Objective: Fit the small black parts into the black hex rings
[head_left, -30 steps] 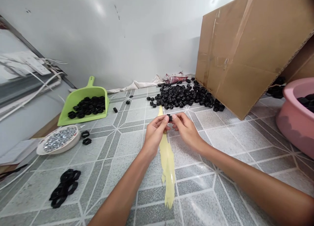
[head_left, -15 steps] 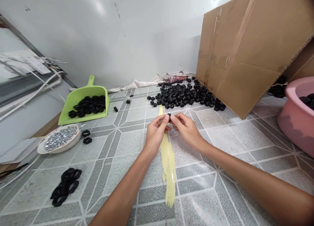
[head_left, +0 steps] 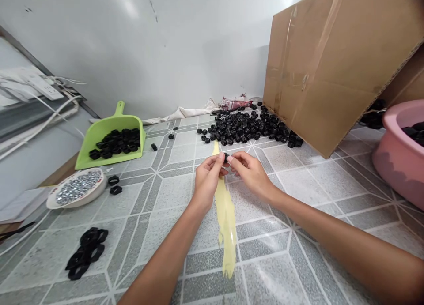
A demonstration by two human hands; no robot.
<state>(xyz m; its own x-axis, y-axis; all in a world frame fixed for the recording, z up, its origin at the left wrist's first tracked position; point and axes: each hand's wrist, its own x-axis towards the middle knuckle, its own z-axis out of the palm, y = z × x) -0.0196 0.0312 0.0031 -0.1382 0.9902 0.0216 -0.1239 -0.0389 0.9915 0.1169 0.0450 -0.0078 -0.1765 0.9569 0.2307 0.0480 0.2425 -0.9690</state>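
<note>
My left hand point(head_left: 208, 179) and my right hand point(head_left: 249, 172) meet fingertip to fingertip over the tiled surface, pinching one small black plastic part point(head_left: 226, 157) between them. Most of that part is hidden by my fingers. A long pale yellow strip point(head_left: 226, 221) lies on the tiles under my left hand and runs toward me. Just beyond my hands lies a heap of several black parts point(head_left: 247, 128).
A tilted cardboard box point(head_left: 331, 62) leans at the right, and a pink basin point(head_left: 402, 155) with black parts is beside it. At the left are a green dustpan point(head_left: 99, 135) of black parts, a white dish point(head_left: 77, 189) of shiny metal pieces and black rings point(head_left: 86, 247).
My hands stay together on the small black part, with the fingers shifting slightly around it. The view has moved a little.
</note>
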